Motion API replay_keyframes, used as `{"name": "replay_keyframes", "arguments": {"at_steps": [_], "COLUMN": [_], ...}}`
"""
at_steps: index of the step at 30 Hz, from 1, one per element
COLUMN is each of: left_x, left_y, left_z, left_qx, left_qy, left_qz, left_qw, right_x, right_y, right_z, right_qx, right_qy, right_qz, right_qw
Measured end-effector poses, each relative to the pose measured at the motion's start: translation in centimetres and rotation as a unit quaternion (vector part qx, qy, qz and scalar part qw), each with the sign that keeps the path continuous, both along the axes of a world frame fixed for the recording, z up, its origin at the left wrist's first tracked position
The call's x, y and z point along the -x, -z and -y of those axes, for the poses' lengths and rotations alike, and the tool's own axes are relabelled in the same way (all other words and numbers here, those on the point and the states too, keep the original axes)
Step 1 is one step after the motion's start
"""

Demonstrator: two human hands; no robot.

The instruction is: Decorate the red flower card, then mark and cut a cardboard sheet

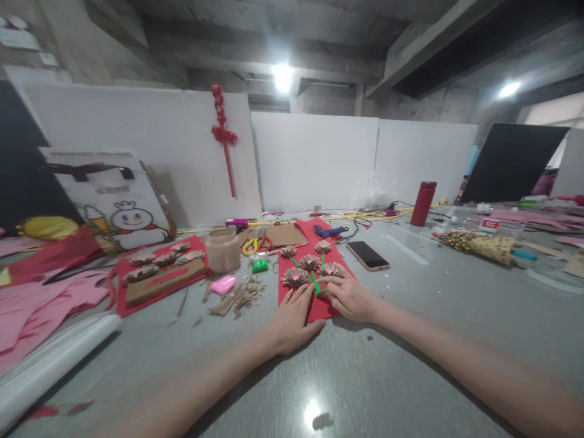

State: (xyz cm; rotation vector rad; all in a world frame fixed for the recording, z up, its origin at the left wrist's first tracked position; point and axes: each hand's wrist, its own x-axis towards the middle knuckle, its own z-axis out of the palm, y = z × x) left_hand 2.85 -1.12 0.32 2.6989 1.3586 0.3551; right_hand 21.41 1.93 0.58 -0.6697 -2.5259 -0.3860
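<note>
Red card (318,312) with brown flowers (309,263) lies on counter (365,383). Left hand (294,322) flattened at card's lower part, fingers extended, gripping nothing. Right hand (350,298) half-curled by green stems (317,288); cannot tell if pinching.

Behind the grey surface (365,365) stand white panels (314,161); above and beyond it, a bright lamp (283,78) glows under a concrete ceiling (337,21).
</note>
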Motion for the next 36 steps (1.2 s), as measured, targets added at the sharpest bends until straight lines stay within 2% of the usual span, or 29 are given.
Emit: {"name": "replay_keyframes", "arguments": {"at_steps": [11, 20, 30, 36], "left_x": [0.11, -0.05, 0.07, 0.05], "left_y": [0.45, 0.18, 0.27, -0.11], "left_z": [-0.23, -0.27, -0.27, 0.04], "left_qx": [-0.003, 0.008, 0.002, -0.002], "left_qy": [0.000, -0.010, -0.010, 0.009], "left_qz": [0.023, 0.015, 0.011, 0.022], "left_qw": [1.000, 1.000, 1.000, 1.000], "right_x": [0.15, 0.21, -0.02, -0.19], "right_y": [-0.28, -0.68, -0.29, -0.25], "right_z": [0.02, 0.26, 0.13, 0.14], "right_qx": [0.029, 0.058, 0.052, 0.045], "right_qy": [0.023, 0.021, 0.005, -0.013], "right_qz": [0.017, 0.044, 0.003, -0.025], "right_qw": [0.999, 0.997, 0.999, 0.999]}}
